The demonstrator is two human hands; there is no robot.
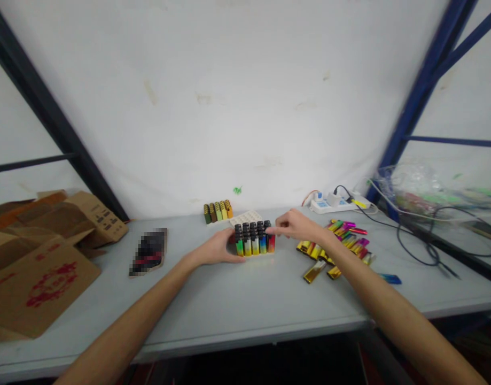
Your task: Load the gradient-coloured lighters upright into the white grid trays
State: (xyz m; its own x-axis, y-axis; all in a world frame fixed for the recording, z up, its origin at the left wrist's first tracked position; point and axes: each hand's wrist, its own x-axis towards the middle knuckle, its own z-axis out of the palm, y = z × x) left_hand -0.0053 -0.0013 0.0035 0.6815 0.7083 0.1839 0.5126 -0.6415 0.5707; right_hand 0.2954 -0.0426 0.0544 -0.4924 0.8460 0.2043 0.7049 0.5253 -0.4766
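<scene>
Several lighters with black tops and bright green, yellow, blue and red bodies stand upright in rows in a pale tray in the middle of the table. My left hand is closed around the tray's left end, thumb low at the front and fingers behind. At the right end, my right hand has its fingers curled, with the fingertips at the top of a red lighter. A loose pile of shiny coloured lighters lies under and beside my right forearm.
Behind stand a block of green and yellow lighters and a pale slotted tray. Cardboard boxes and a pixelated dark item are at left. At right are a power strip, black cables and clear plastic bags.
</scene>
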